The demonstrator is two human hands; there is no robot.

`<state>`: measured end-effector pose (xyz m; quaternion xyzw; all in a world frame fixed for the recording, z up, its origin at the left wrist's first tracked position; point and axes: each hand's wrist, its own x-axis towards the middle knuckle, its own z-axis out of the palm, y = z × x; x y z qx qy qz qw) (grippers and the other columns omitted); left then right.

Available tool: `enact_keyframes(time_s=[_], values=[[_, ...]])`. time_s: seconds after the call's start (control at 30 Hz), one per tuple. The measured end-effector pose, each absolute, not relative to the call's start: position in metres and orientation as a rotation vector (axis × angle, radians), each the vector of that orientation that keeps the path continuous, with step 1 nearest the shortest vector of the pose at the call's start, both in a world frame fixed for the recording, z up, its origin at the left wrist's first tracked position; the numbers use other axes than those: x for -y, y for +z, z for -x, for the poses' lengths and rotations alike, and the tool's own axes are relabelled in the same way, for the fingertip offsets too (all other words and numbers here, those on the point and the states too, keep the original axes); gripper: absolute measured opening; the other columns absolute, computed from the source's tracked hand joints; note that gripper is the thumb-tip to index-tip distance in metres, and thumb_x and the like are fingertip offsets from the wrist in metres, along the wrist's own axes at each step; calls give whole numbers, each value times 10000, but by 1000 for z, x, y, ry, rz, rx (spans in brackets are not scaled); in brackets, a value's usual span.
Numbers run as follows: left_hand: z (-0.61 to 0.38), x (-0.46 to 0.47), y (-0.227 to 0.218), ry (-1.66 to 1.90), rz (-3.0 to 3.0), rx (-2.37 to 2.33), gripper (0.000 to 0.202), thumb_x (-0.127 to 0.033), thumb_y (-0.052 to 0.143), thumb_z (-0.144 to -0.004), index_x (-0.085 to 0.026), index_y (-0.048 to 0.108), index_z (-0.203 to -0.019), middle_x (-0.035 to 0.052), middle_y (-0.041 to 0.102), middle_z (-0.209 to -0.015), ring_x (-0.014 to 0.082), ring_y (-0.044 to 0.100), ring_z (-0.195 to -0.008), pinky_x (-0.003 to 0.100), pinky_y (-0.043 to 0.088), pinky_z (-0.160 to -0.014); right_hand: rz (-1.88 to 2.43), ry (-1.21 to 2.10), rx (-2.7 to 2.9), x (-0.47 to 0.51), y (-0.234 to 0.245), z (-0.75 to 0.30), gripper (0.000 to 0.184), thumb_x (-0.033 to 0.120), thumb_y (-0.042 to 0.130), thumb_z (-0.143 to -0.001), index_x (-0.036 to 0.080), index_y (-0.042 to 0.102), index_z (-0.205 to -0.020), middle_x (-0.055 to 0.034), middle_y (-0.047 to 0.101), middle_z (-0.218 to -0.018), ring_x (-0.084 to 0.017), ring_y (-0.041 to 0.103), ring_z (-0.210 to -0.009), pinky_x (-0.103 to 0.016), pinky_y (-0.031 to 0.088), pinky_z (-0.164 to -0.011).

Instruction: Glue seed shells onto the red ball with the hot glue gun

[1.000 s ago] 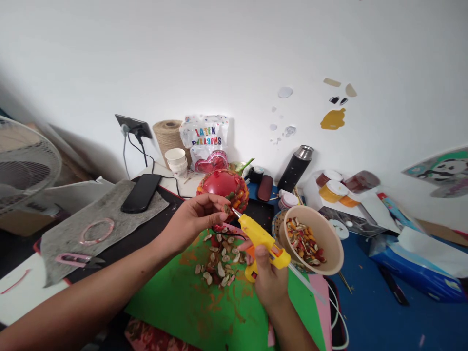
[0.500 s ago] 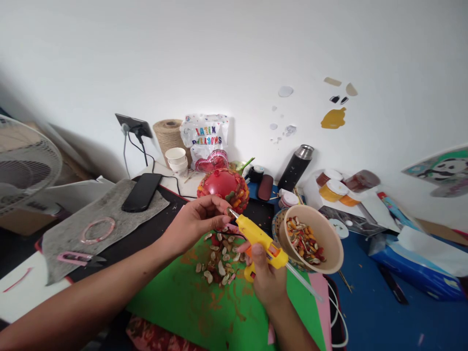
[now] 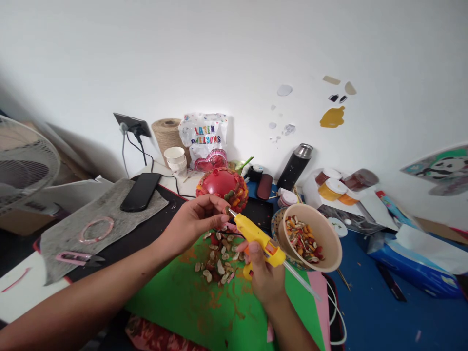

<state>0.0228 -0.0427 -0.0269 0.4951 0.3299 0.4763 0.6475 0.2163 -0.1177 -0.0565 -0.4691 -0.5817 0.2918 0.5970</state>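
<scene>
My right hand (image 3: 265,273) grips a yellow hot glue gun (image 3: 254,231), its fingers around the handle and trigger. A clear glue stick (image 3: 302,280) juts from the back of the gun. My left hand (image 3: 204,214) pinches a small dark peanut shell (image 3: 228,211) between thumb and fingers, right at the metal nozzle. Behind my fingers sits a red balloon (image 3: 219,183), its sides covered with red, orange and green shells. Loose peanut shells (image 3: 220,267) lie on a stained green sheet (image 3: 175,302) beneath my hands.
To the right, a beige bowl (image 3: 334,243) of coloured shells tilts on a woven basket. A black flask (image 3: 296,165) and paint jars (image 3: 331,189) stand behind it. A phone (image 3: 141,192) and pink thread snips (image 3: 73,258) lie on grey felt at left, near a fan (image 3: 25,165).
The view has shifted slightly. Both hands keep nearly the same pose, with the shell still at the glue gun's nozzle.
</scene>
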Motion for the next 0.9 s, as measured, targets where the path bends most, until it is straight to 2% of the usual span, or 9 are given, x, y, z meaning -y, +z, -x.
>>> enact_keyframes(time_s=[0.67,0.9], values=[[-23,43,-28,1061,-1128,-781,314,-346,1012,-777,-168,820,-950,56,782,-952,163,739,-817,249,627,-747,1127,653,1364,118,-59,-217,620,677,579,-1076,210,788,-727,-16,601,-622,-154,528,-528,-292,487,-528],[-24,43,-27,1059,-1133,-779,333,-366,1017,-770,-166,818,-946,50,775,-947,160,736,-813,256,634,-756,1126,628,1383,117,-65,-218,594,636,573,-1095,208,793,-746,-11,594,-615,-156,534,-533,-299,495,-556]])
